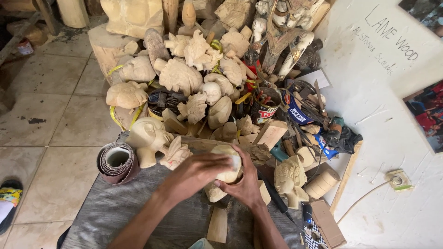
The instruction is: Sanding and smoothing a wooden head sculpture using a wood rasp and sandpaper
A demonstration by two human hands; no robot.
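Between two hands, left and right, one pale wooden carving.

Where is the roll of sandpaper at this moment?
In the head view, the roll of sandpaper lies on the grey work surface, to the left of the left hand and beside the pale carved head.

Your left hand and right hand clasp a pale wooden carving over the grey table. A sandpaper roll lies left of them, beside a carved bird head. Unfinished carvings are heaped beyond.
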